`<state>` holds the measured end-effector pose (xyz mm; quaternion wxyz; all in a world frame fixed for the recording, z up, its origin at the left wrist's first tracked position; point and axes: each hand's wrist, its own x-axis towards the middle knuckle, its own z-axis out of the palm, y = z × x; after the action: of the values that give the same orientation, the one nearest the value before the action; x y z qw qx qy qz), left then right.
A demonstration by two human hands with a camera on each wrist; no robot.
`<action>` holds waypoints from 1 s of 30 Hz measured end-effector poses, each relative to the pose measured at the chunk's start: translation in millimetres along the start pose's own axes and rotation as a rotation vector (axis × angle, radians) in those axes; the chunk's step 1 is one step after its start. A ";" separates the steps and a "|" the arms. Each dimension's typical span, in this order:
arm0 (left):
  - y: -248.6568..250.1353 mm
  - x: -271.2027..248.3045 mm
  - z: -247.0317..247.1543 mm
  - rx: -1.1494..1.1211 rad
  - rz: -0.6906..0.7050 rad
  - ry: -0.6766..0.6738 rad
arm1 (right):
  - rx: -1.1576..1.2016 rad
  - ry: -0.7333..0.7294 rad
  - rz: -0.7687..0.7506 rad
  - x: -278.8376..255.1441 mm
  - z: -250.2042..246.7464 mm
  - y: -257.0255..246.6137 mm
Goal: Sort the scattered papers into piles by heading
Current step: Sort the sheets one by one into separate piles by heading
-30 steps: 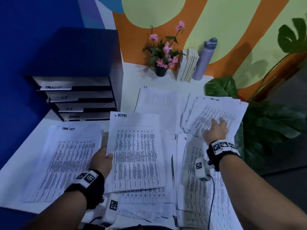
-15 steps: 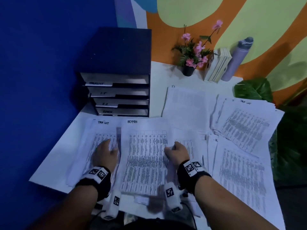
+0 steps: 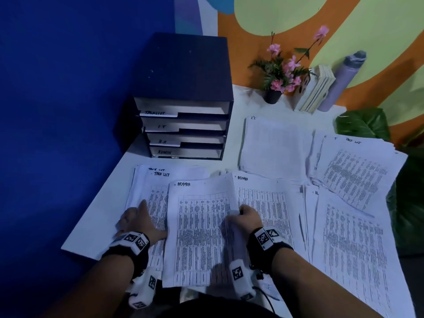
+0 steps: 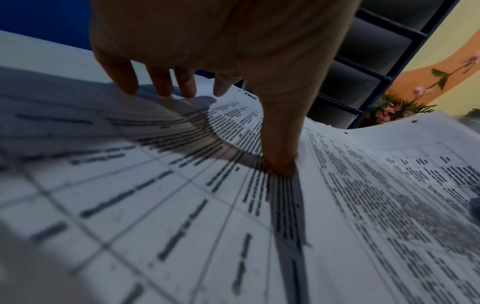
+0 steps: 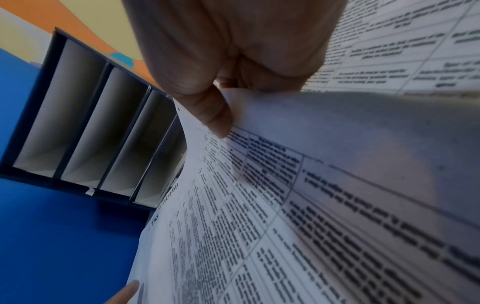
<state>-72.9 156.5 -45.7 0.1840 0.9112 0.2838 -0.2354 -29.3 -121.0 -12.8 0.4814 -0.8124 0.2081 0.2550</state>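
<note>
**Admin sheet held over the desk as sorting goes on**

Since half a second ago, both hands have kept their places while the camera has closed in, and a second sheet headed ADMIN (image 3: 263,203) now shows to the right.

From the head view, the left hand (image 3: 140,220) lies flat, fingers spread, on the TASK LIST pile (image 3: 146,187). The right hand (image 3: 246,218) pinches the right edge of the ADMIN sheet (image 3: 197,237), which lies between the two hands. An IT pile (image 3: 275,145) and further papers cover the white desk (image 3: 96,221). A dark tray rack (image 3: 183,125) stands against the blue wall (image 3: 68,111), with a flower pot (image 3: 273,96), books (image 3: 316,92) and a bottle (image 3: 337,86) behind.

From the left wrist, straight fingers (image 4: 161,82) press the pile, the thumb (image 4: 280,144) at the sheet's edge.

From the right wrist, the thumb (image 5: 207,107) and curled fingers clamp the lifted edge of the sheet (image 5: 259,205).
</note>
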 end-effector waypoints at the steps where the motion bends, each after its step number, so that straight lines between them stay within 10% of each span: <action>1: 0.0 3.1 -0.9 0.014 0.004 -0.001 | 0.027 -0.005 0.012 -0.1 -0.1 -1.4; 14: -4.4 22.0 -14.7 -0.167 0.074 0.034 | -0.084 0.077 -0.055 6.6 -4.1 1.0; 23: 2.0 10.9 -20.4 -0.419 0.047 0.082 | -0.147 0.398 -0.011 22.5 -50.1 7.6; 30: 20.2 -4.7 -25.9 -0.586 0.057 0.113 | -0.629 0.554 -0.113 22.0 -55.2 -6.1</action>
<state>-55.7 151.0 -17.8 0.4295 0.8386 0.3235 -0.0872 3.3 -169.4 0.2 0.1489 -0.9678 0.1965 0.0512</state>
